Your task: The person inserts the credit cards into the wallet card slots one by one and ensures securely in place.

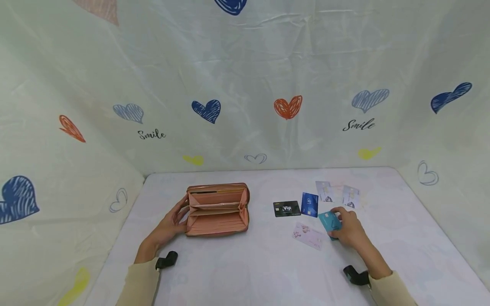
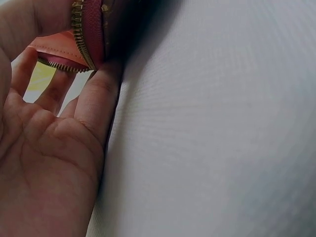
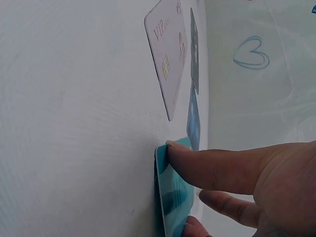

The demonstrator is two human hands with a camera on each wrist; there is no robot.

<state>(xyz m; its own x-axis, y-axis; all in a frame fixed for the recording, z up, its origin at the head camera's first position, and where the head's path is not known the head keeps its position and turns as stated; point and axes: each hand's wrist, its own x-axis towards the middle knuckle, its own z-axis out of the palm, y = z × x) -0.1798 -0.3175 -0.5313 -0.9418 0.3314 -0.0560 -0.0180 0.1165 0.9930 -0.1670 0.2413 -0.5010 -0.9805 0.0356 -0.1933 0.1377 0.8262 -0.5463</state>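
An unzipped pinkish-brown wallet (image 1: 218, 222) lies on the table with its compartments spread. My left hand (image 1: 174, 223) grips the wallet's left side; in the left wrist view the thumb crosses near its brass zipper (image 2: 81, 37). On the right, my right hand (image 1: 349, 227) pinches a teal card (image 1: 329, 221) between thumb and fingers. The right wrist view shows the thumb on one edge of that card, which tilts with a dark shadow along its side. Left of this hand lie a pink floral VIP card (image 1: 308, 236), a blue card (image 1: 309, 205) and a black VIP card (image 1: 287, 208).
Behind the right hand lie pale cards, one on the left (image 1: 324, 191) and one on the right (image 1: 350, 196). The white-covered table (image 1: 229, 272) ends at a hanging cloth (image 1: 237, 63) printed with hearts. Each wrist wears a small black camera.
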